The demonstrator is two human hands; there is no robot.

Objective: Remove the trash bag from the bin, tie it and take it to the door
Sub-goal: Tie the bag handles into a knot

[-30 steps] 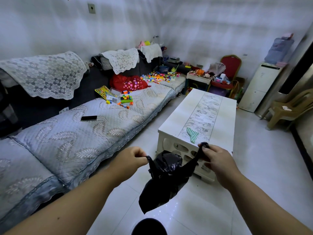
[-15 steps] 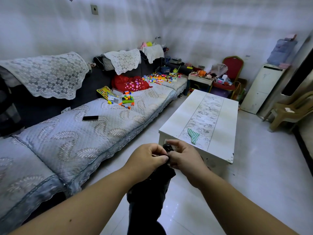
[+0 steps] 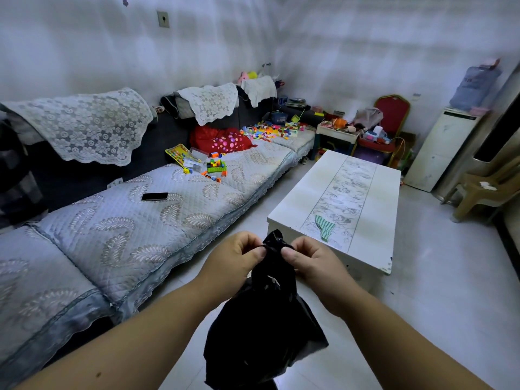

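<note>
A black trash bag (image 3: 261, 330) hangs in the air in front of me, over the white floor. My left hand (image 3: 233, 257) and my right hand (image 3: 309, 260) pinch its gathered top between thumbs and fingers, close together. A short twisted tuft of black plastic sticks up between the two hands. The bag's body sags below my wrists and hides the floor there. The bin is mostly hidden; only a dark edge shows at the bottom of the frame under the bag.
A long grey quilted sofa (image 3: 118, 235) runs along the left, with a phone (image 3: 154, 196) and toy bricks (image 3: 215, 166) on it. A white coffee table (image 3: 363, 192) stands just ahead on the right. A beige plastic chair (image 3: 486, 190) and a white cabinet (image 3: 441, 147) are far right.
My hands, spread apart with the bag's top stretched between them a second ago, came together. They now sit slightly apart again, pinching the bunched top, and the bag hangs closer to me.
</note>
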